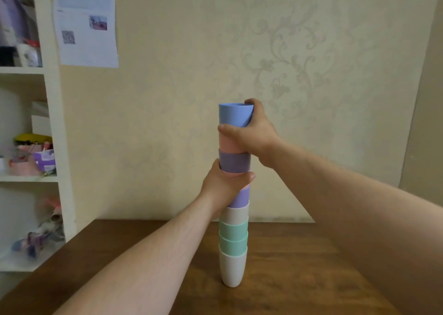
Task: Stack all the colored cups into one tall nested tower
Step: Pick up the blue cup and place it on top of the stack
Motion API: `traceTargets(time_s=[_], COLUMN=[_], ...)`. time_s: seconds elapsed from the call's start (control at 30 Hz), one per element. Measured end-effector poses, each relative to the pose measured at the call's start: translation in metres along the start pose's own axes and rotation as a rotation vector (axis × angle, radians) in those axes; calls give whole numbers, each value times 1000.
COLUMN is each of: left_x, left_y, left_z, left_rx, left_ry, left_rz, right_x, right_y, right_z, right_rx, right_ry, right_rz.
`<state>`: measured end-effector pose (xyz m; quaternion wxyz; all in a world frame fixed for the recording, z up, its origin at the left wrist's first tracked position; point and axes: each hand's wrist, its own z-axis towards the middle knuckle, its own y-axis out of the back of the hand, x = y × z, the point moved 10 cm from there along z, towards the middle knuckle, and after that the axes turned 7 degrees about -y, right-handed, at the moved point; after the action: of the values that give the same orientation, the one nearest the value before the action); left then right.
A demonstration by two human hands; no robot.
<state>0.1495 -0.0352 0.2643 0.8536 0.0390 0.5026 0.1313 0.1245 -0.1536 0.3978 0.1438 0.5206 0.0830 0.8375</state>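
A tall tower of nested cups (233, 238) stands upright on the wooden table (299, 266). From the bottom it shows a white cup (232, 270), two mint green cups, another white one, a light purple cup, a pink rim, a dark purple cup (235, 162), a pink cup and a blue cup (235, 114) on top. My right hand (254, 132) wraps around the blue and pink cups near the top. My left hand (224, 184) grips the tower at its middle, just under the dark purple cup.
A white shelf unit (51, 122) with cluttered compartments stands at the left. Printed sheets (86, 22) hang on the patterned beige wall behind the table.
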Motion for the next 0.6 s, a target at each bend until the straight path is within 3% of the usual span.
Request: traceTargets(time_s=[0.2,0.43,0.6], left_x=[-1,-1,73], left_y=[-3,-3,-15], left_z=[2,0,-51], left_rx=[5,9,179], left_ry=[0,-17,58], left_rz=[12,61,190], right_x=[-21,-19,-86], right_y=[-12,-12,-19], right_z=[-3,-8,-42], right_rx=[95,95,106], right_ry=[-55,-24,-7], right_rz=[205,153,138])
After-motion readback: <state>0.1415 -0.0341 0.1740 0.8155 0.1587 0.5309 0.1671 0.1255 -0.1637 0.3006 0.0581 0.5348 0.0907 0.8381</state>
